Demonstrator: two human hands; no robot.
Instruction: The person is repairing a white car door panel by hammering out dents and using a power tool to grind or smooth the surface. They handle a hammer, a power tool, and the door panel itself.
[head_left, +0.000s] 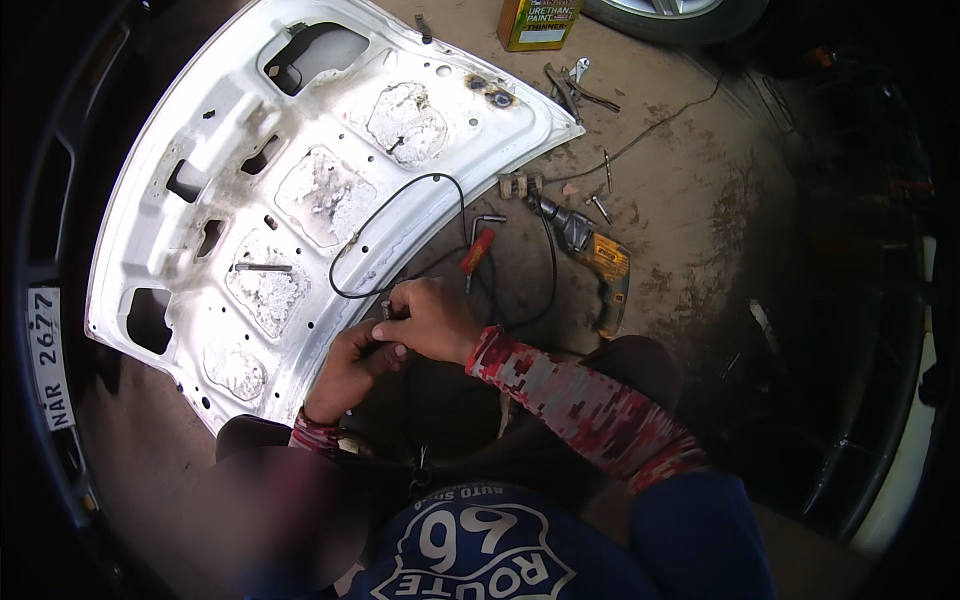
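Over the near edge of a white car hood (390,245), lying with its ribbed underside up, my two hands are close together. My right hand (435,318) pinches a small metal piece (387,309), too small to name more closely. Just below it my left hand (350,372) is closed, its fingertips meeting those of the right; what they grip is hidden. Beyond my right hand lies a red-handled tool (477,250) beside a bent metal rod (488,218). A black cable (333,270) loops over the hood's edge and across the floor.
A yellow-and-black power tool (610,262) lies to the right. Farther off are a bolt (600,208), pliers-like tools (572,90) and a yellow-green can (537,28) near a car wheel (680,12). A metal bar (263,267) rests on the hood. Dark car bodywork stands at both sides.
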